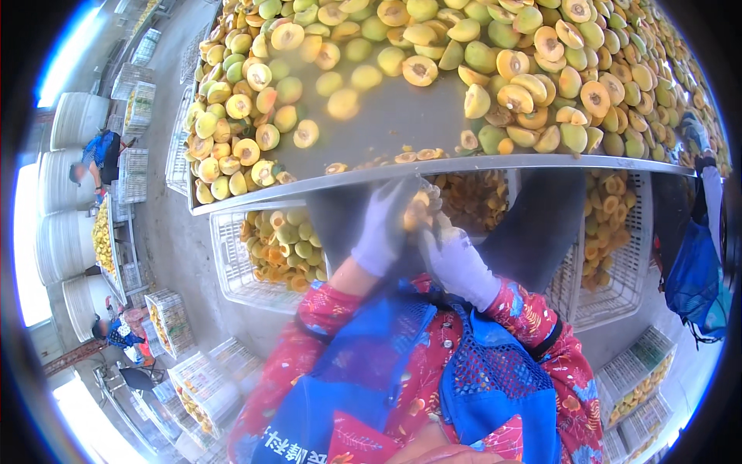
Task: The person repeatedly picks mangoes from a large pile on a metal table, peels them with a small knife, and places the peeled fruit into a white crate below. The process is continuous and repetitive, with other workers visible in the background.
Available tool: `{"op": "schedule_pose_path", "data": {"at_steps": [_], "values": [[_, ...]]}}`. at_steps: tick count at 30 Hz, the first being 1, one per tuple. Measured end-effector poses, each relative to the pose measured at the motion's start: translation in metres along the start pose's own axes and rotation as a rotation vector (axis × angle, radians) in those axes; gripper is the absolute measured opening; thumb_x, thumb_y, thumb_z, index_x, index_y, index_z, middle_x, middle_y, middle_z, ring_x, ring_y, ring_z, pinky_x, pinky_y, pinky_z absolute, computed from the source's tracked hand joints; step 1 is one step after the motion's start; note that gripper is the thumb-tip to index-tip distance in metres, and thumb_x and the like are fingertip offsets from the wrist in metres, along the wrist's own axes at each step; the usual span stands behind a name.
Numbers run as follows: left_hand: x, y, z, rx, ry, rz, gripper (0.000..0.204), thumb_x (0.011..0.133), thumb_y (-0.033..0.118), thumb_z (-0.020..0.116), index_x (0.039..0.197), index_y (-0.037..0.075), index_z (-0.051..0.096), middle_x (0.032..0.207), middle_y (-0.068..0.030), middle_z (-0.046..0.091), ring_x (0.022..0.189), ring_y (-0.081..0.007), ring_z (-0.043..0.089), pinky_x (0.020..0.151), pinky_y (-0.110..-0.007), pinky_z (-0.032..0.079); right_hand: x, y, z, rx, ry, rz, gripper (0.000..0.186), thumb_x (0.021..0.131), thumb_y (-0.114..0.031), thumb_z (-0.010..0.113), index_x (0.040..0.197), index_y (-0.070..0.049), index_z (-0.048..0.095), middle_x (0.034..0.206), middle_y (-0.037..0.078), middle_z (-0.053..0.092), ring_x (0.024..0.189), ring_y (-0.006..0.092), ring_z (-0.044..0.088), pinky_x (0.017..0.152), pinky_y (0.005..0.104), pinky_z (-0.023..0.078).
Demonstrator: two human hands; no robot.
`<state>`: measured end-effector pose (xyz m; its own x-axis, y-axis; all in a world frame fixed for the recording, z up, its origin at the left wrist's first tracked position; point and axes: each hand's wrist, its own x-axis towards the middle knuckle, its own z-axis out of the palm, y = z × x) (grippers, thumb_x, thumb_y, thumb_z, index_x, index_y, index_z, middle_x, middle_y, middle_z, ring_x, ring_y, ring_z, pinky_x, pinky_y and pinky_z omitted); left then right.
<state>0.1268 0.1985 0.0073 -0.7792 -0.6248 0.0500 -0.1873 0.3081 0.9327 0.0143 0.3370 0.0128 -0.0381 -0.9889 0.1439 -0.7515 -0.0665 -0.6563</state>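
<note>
Blue mesh vest [498,379] and red floral sleeves [533,321] fill the foreground of the fruit hall I follow from a distance. At far left, one co-worker [100,147] bends among white crates, with another [127,336] below. Nearer, a white crate [229,271] beneath the table holds yellow-green and orange fruit. At centre, the wearer's white-gloved left hand [380,228] and right hand [462,267] meet just below the steel table [402,108], cut fruit [417,210] between them; the left fingers point up beside it, the right ones bend toward it, but blur keeps me from telling how far either set is closed or which hand has the grip. Behind them, under the rim, lies a heap of orange pieces [471,197]; to the right, another white crate [610,305] holds more. I judge the job well underway, with crates part-filled and a bare patch on the steel, yet far from finished: halved fruit [533,85] lies thick across most of the tabletop. At far right, a neighbour's gloved hand [696,131] rests at the heap.
</note>
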Motion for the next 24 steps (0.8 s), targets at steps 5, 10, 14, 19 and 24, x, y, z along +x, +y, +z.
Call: {"op": "schedule_pose_path", "data": {"at_steps": [5,10,14,19,24], "values": [[0.004,0.013,0.012,0.122,0.2,0.153,0.025,0.082,0.006,0.062,0.105,-0.004,0.06,0.093,-0.0186,0.063,0.079,-0.0363,0.064,0.068,-0.043,0.051,0.003,-0.002,-0.007,0.11,-0.05,0.158,0.042,0.096,-0.005,0.051,0.133,0.012,0.047,0.093,0.025,0.058,0.072,0.0383,0.062,0.061,0.0445,0.05],[-0.008,-0.018,0.025,0.273,0.267,0.141,0.041,0.079,0.004,0.064,0.119,-0.003,0.059,0.106,-0.0224,0.061,0.085,-0.038,0.063,0.07,-0.044,0.052,0.009,0.002,-0.009,0.428,-0.013,0.205,0.027,0.099,-0.01,0.051,0.12,0.007,0.053,0.089,0.021,0.06,0.074,0.036,0.063,0.063,0.0401,0.051],[-0.011,-0.021,0.031,-0.003,0.226,0.028,0.05,0.076,0.004,0.066,0.125,-0.003,0.057,0.113,-0.0247,0.06,0.087,-0.0402,0.063,0.072,-0.045,0.053,0.019,-0.003,-0.029,1.217,-0.21,0.638,0.021,0.101,-0.017,0.05,0.105,0.002,0.058,0.081,0.012,0.06,0.069,0.0223,0.061,0.06,0.0346,0.05],[0.0,-0.046,0.025,0.238,0.07,0.044,0.053,0.074,0.006,0.069,0.125,-0.002,0.058,0.112,-0.0254,0.062,0.087,-0.0399,0.064,0.073,-0.045,0.054,0.023,-0.005,-0.034,1.271,-0.21,0.739,0.027,0.105,-0.029,0.048,0.101,-0.004,0.058,0.073,0.002,0.057,0.057,0.0096,0.054,0.047,0.0273,0.043],[0.005,-0.002,0.028,0.268,0.17,0.001,0.018,0.096,0.013,0.053,0.107,0.003,0.064,0.096,-0.0122,0.068,0.087,-0.0333,0.068,0.08,-0.037,0.053,0.019,0.015,-0.032,2.11,-0.346,0.947,0.032,0.107,-0.039,0.05,0.102,-0.008,0.057,0.065,-0.001,0.047,0.048,0.0082,0.044,0.042,0.0245,0.035]]}}
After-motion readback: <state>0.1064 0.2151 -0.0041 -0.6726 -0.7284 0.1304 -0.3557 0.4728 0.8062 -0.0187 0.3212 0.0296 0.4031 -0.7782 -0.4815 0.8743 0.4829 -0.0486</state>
